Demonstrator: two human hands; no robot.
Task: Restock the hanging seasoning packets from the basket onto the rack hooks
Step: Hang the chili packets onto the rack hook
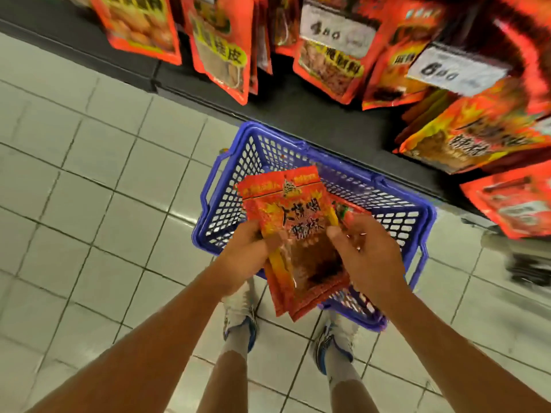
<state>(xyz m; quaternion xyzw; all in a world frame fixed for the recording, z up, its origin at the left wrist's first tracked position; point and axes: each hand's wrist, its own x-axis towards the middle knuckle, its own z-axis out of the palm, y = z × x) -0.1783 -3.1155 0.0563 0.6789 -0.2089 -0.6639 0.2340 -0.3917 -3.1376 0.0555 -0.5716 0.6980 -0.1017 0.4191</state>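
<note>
Both hands hold a small stack of seasoning packets (298, 231) above the blue basket (235, 162) on the tiled floor: the left hand (244, 257) grasps the stack's left edge, the right hand (363, 254) pinches its right side. The packets are flat, glossy red-orange pouches with yellow flame shapes, black characters and a clear window. More packets hang on the rack (331, 64) above, blurred.

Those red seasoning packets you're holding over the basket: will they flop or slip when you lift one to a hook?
The seasoning packets look like thin glossy film, so probably floppy and somewhat slippery. They are fanned unevenly between the left hand and right hand, so one could slide out. Likely light.
</note>
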